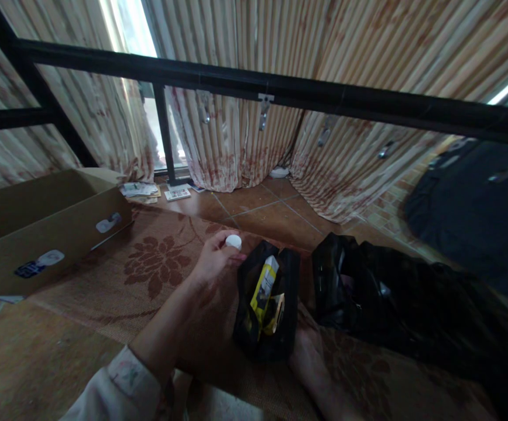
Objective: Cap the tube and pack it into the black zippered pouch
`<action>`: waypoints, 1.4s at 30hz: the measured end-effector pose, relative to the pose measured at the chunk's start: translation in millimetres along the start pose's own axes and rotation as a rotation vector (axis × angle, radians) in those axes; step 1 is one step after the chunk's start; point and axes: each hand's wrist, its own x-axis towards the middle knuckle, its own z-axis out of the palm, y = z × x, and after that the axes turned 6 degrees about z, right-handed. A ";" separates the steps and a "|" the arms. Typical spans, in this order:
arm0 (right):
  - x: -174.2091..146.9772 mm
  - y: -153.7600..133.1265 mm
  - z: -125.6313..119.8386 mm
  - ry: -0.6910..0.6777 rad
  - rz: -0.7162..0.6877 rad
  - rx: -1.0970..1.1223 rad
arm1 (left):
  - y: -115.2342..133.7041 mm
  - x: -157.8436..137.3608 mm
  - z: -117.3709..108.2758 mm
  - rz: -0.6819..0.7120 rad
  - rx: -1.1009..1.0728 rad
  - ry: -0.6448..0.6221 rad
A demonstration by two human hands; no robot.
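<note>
My left hand [215,257] is closed around a small container with a round white top [233,241]; the fingers hide most of its body. Just right of it stands a black pouch [289,280], its mouth gaping up toward me. Inside the pouch lie a yellow packet [264,289] with a whitish end and another small yellow item [275,316]. My right hand [307,345] grips the pouch from its right side, with the fingertips hidden behind it. Beneath both hands spreads a brown cloth with a flower pattern [155,263].
An open cardboard box [74,240] stands at the left. To the right lies a black plastic bag [390,286], its mouth partly open. Papers [140,190] rest on the tiled floor by the striped curtains [219,134]. A dark metal bar [236,80] with hanging clips crosses ahead.
</note>
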 end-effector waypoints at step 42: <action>-1.5 4.4 5.3 0.000 -0.017 -0.030 | 1.8 -0.7 3.9 0.108 0.084 0.020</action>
